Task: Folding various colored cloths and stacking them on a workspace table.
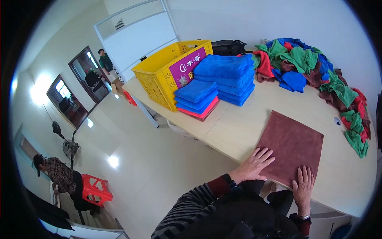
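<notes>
A brown cloth (292, 143) lies spread flat on the table near its front edge. My left hand (254, 164) rests on the cloth's near left corner, fingers stretched out. On its near right part lies my right hand (303, 185), palm down with the fingers spread. Neither hand grips anything. Beyond, to the left, stand a tall stack of folded blue cloths (229, 75) and a shorter stack with blue cloths (195, 95) over a red and a brown one.
A yellow plastic crate (155, 83) with a purple panel stands behind the stacks. Loose green, red, blue and brown cloths (304, 59) heap along the table's back and right. One person (61, 179) sits left on a red stool (95, 189); another person (105, 61) stands far back.
</notes>
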The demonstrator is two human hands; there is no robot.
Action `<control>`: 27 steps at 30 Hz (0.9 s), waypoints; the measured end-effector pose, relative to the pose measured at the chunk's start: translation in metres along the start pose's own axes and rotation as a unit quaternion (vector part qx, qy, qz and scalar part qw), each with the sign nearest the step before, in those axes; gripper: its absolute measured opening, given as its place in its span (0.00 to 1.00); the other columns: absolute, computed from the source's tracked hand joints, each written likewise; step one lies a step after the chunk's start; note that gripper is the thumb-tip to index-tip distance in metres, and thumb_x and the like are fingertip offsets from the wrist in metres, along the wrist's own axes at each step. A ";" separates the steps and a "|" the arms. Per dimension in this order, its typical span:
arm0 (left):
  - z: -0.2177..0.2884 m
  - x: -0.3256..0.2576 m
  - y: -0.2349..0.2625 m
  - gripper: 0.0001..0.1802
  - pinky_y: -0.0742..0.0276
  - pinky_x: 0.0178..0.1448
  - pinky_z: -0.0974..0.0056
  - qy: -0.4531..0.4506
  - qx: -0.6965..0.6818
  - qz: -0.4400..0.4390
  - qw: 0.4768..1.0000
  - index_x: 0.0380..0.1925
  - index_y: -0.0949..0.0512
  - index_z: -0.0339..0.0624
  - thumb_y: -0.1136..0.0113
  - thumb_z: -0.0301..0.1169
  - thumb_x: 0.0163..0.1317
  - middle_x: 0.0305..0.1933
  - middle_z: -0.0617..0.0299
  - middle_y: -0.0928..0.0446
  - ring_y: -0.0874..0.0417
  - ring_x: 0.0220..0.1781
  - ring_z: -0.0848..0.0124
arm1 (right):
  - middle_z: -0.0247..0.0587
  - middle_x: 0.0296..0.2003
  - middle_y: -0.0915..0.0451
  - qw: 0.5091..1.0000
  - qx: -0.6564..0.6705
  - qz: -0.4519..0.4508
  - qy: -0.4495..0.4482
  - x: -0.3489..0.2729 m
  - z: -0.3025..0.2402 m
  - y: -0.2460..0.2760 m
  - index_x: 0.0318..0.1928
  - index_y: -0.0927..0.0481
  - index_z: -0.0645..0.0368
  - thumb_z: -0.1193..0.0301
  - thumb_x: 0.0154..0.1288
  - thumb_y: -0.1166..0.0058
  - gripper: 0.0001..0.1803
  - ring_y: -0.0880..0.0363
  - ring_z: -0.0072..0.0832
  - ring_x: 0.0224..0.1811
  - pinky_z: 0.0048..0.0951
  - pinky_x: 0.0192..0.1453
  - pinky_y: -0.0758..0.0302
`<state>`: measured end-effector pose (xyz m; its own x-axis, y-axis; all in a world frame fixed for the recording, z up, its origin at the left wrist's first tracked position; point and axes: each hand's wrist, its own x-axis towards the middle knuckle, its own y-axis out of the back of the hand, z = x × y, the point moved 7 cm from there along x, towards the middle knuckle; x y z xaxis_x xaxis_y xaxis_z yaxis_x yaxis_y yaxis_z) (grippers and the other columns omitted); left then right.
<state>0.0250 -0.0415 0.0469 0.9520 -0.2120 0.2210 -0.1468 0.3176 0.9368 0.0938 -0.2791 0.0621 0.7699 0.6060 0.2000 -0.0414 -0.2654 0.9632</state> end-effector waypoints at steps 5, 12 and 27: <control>0.000 -0.004 0.003 0.56 0.58 0.84 0.44 -0.008 -0.001 0.015 1.000 0.77 0.43 0.48 0.26 0.52 0.51 0.82 0.51 0.49 0.52 0.83 0.52 | 0.47 0.74 0.38 1.000 -0.002 0.011 0.014 -0.002 0.000 -0.002 0.72 0.33 0.56 0.58 0.70 0.50 0.33 0.47 0.51 0.79 0.53 0.82 0.53; 0.003 -0.008 0.002 0.53 0.54 0.83 0.44 -0.022 -0.011 0.043 0.999 0.75 0.40 0.47 0.24 0.45 0.51 0.81 0.51 0.47 0.48 0.82 0.52 | 0.49 0.74 0.39 1.000 -0.005 0.005 0.017 -0.008 0.000 0.000 0.73 0.34 0.56 0.55 0.68 0.48 0.36 0.46 0.51 0.78 0.53 0.82 0.52; 0.010 -0.024 0.011 0.43 0.51 0.83 0.48 -0.031 -0.014 0.040 0.999 0.73 0.36 0.46 0.30 0.33 0.57 0.79 0.53 0.42 0.44 0.81 0.55 | 0.49 0.74 0.38 0.998 0.003 0.019 0.064 -0.024 -0.001 0.004 0.72 0.33 0.53 0.66 0.56 0.36 0.41 0.44 0.52 0.77 0.55 0.81 0.49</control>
<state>-0.0025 -0.0416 0.0547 0.9191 -0.2407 0.3120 -0.2133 0.3619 0.9075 0.0743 -0.2942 0.0608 0.6808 0.6853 0.2588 -0.0650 -0.2953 0.9532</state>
